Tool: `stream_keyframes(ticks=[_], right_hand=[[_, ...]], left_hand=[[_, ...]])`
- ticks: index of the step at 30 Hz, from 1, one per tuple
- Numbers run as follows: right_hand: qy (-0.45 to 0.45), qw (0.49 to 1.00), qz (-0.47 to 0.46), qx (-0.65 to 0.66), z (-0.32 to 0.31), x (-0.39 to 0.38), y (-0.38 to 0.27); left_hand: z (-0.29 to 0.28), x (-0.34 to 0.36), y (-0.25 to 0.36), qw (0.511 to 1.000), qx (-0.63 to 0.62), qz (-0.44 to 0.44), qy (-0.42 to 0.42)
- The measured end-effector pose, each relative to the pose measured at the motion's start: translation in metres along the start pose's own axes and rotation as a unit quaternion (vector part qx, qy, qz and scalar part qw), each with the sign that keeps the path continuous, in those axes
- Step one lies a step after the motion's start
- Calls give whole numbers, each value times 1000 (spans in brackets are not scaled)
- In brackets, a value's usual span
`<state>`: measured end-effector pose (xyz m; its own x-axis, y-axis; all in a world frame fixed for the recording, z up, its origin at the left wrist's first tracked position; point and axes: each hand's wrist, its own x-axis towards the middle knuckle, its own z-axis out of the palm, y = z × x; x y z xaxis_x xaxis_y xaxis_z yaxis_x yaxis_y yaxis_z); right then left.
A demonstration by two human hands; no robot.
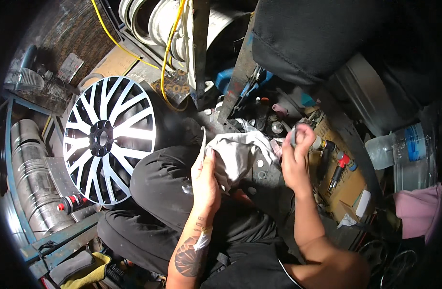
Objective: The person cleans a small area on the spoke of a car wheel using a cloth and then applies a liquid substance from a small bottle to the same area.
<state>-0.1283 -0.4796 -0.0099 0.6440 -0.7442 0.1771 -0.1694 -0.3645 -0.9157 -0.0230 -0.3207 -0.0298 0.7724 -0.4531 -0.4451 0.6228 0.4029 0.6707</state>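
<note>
A crumpled grey rag (240,154) was gripped over the lap by the left hand (205,180); a small tool (identity unclear) (298,135) was clasped in the right hand (294,161). Wiping seemed unfinished.

Glossy metal wheel (105,139), matt cloth rag (237,154)
</note>
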Motion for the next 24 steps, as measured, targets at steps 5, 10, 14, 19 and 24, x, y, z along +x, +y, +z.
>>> stream_keyframes(ticks=[5,10,14,19,24], right_hand=[[-244,950,170,91,8,-50,13],[-254,935,72,236,19,-38,104],[-261,910,105,305,16,-21,50],[-304,832,222,409,11,-27,61],[-312,745,324,492,2,-33,70]], left_hand=[[2,-8,1,988,124,75,-54],[10,-22,5,628,581,280,-436],[5,-19,13,725,453,306,-418],[2,-4,13,818,423,234,-310],[1,-18,13,933,212,-22,-289]])
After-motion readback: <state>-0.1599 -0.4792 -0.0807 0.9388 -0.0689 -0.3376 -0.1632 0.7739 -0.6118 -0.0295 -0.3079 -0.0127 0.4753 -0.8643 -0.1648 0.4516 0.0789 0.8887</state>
